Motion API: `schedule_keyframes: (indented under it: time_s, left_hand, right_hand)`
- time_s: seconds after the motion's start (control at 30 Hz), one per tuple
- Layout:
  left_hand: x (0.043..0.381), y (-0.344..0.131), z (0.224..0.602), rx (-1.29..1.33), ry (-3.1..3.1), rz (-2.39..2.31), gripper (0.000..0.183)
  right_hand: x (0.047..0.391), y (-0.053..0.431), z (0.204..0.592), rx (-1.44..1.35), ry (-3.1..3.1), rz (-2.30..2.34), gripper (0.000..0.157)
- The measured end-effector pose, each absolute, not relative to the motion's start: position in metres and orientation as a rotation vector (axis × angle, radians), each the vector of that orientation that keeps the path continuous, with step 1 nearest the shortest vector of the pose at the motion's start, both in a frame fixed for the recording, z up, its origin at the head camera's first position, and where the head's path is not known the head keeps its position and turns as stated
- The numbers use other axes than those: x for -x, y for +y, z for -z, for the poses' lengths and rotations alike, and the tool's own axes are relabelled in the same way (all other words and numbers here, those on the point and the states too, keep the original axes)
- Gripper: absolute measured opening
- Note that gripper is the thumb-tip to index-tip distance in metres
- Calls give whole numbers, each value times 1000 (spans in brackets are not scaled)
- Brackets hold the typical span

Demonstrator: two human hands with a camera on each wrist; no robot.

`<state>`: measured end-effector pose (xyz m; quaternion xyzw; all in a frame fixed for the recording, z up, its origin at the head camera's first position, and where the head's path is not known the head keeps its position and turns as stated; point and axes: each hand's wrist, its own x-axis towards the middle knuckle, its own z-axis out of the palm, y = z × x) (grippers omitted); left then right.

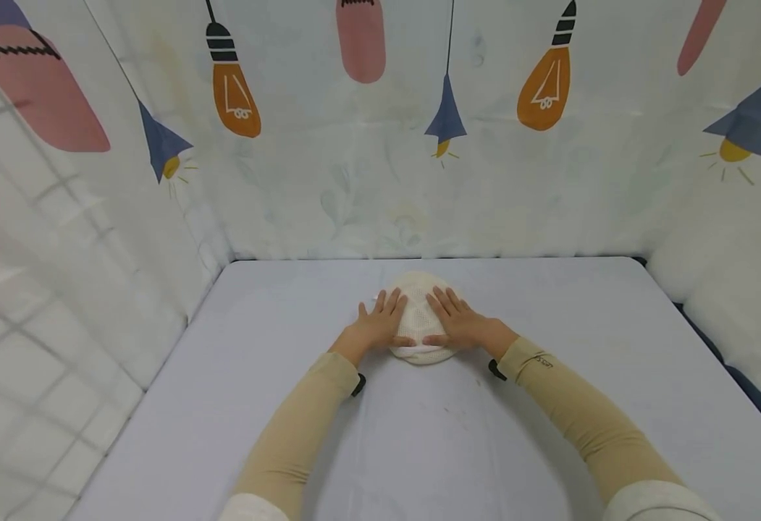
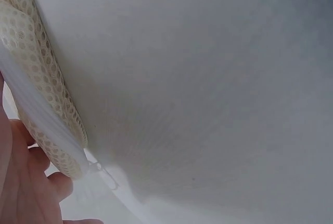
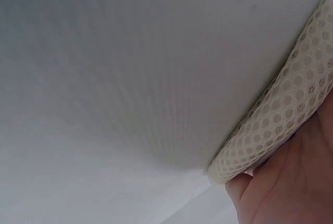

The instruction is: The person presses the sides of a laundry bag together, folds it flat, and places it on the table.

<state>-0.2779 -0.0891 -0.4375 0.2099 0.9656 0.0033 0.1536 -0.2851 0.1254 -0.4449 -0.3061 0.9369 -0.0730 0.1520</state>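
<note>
A cream mesh laundry bag (image 1: 422, 307), rounded and fairly flat, lies toward the far side of the table. My left hand (image 1: 382, 325) rests on its left part with fingers spread, and my right hand (image 1: 456, 323) lies on the right part the same way. Both thumbs point inward near the front edge. In the left wrist view, a white zipper band (image 2: 41, 104) runs along the bag, with a small zipper pull (image 2: 106, 174) at its end. The right wrist view shows the honeycomb mesh (image 3: 278, 112) bulging beside my right palm (image 3: 296, 182).
A white cloth covers the table (image 1: 419, 449). Behind it hangs a pale curtain (image 1: 380, 181) printed with lamps and bulbs, and another curtain side (image 1: 80, 289) borders the left. Dark wristbands (image 1: 358, 385) sit at both cuffs.
</note>
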Motion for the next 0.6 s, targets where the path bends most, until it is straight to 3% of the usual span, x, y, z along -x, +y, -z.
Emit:
schedule_keyframes:
  time_s: [0.6]
  left_hand:
    - [275, -89, 434, -591, 2778, 12, 100]
  right_hand:
    - [285, 122, 444, 836, 2662, 185, 94]
